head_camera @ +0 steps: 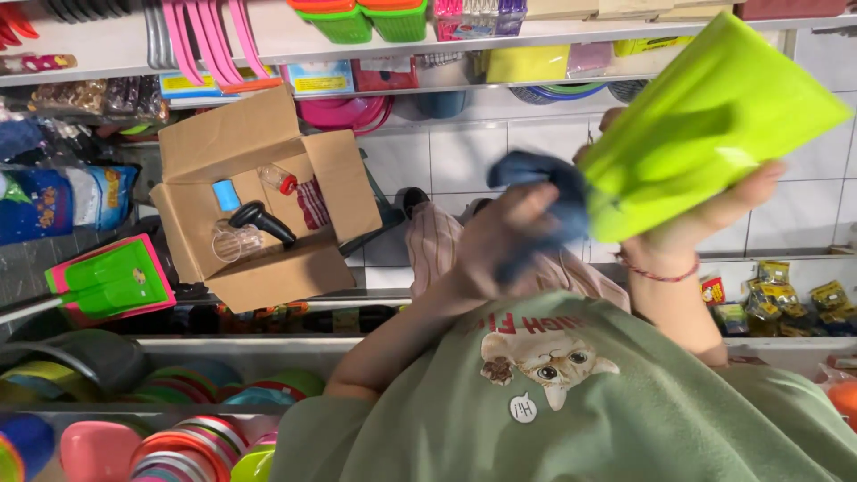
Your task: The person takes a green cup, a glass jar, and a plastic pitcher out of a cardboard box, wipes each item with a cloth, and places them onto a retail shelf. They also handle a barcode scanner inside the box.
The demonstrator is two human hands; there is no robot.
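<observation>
Right hand (714, 214) grips a lime-green plastic bin (705, 125) from below, thumb on one side & fingers round the back, tilting it up so one face is turned toward the other hand. Left hand (500, 241) is clenched round a dark blue cloth (544, 187), pressed against the bin's side, blurred w/ motion. Red string bracelet (661, 270) on the right wrist. Below: green T-shirt w/ cat print (544, 361). To the left an open cardboard box (259, 196) sits on the shelf w/ a black scanner (261, 221) in it; a green dustpan (112, 281) nearby, stacked coloured bowls (187, 442) lower down
</observation>
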